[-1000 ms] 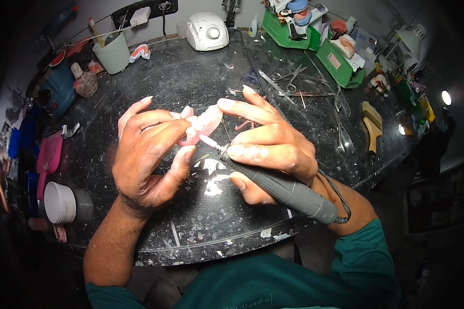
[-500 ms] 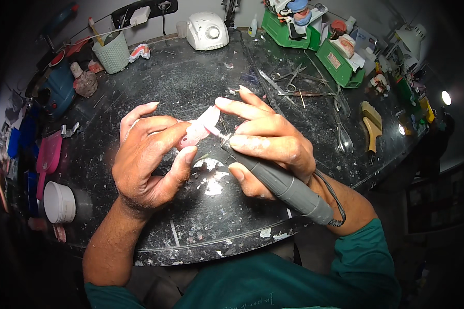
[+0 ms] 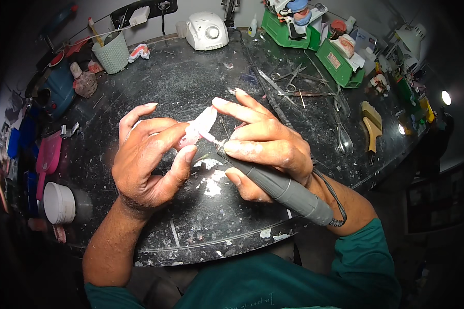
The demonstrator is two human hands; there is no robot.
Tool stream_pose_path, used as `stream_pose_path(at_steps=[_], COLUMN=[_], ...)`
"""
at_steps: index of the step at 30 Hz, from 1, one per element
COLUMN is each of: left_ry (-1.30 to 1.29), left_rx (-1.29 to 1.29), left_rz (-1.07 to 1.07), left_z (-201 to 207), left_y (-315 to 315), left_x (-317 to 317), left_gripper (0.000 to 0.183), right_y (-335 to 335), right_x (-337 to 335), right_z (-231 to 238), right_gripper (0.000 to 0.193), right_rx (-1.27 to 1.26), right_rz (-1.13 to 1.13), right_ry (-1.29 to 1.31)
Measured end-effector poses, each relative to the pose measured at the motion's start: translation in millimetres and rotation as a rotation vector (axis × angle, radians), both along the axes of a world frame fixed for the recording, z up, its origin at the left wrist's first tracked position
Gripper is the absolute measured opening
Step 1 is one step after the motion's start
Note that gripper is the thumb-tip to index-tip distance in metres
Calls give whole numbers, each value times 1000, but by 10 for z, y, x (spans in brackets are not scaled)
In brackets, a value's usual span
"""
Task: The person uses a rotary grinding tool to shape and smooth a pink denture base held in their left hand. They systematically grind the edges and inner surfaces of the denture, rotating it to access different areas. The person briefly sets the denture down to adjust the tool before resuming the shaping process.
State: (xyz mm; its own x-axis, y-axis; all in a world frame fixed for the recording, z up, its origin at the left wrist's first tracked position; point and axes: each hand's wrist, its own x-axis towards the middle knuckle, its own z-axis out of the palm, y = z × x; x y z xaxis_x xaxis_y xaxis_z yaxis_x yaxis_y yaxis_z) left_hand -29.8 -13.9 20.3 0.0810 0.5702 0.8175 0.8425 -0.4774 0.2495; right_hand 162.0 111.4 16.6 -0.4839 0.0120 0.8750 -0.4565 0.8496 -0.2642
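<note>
My left hand (image 3: pixel 149 157) pinches a small pink and white dental piece (image 3: pixel 200 127) between thumb and fingers above the dark round worktable (image 3: pixel 191 82). My right hand (image 3: pixel 265 147) grips a grey rotary handpiece (image 3: pixel 283 190) like a pen. Its thin bit touches the pink piece near my left thumb. The handpiece's cord runs off past my right wrist. White dust and chips lie on the table just under both hands.
A white control box (image 3: pixel 206 31) stands at the back. A pale green cup (image 3: pixel 111 51) with tools is back left, green trays (image 3: pixel 340 62) back right. Metal scissors and pliers (image 3: pixel 294 80) lie right of centre. A white round tub (image 3: pixel 59 202) sits at the left edge.
Both hands have shifted slightly and the pink piece has been turned in my left fingers. The handpiece bit stays against it.
</note>
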Motion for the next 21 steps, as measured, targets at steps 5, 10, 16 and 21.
stream_pose_path(at_steps=[5, 10, 16, 21], left_ry=[-3, 0, 4, -4], left_rx=[-8, 0, -11, -10], left_rz=[3, -2, 9, 4], left_z=[4, 2, 15, -4], left_y=[-4, 0, -5, 1], left_x=[6, -2, 6, 9], left_gripper=[23, 23, 22, 21], right_y=[0, 4, 7, -8], right_x=[-7, 1, 4, -6], right_z=[-19, -8, -16, -31], right_gripper=[42, 43, 44, 41], right_rx=[-13, -6, -2, -14], right_rz=[-2, 13, -3, -11], right_ry=[12, 5, -6, 1])
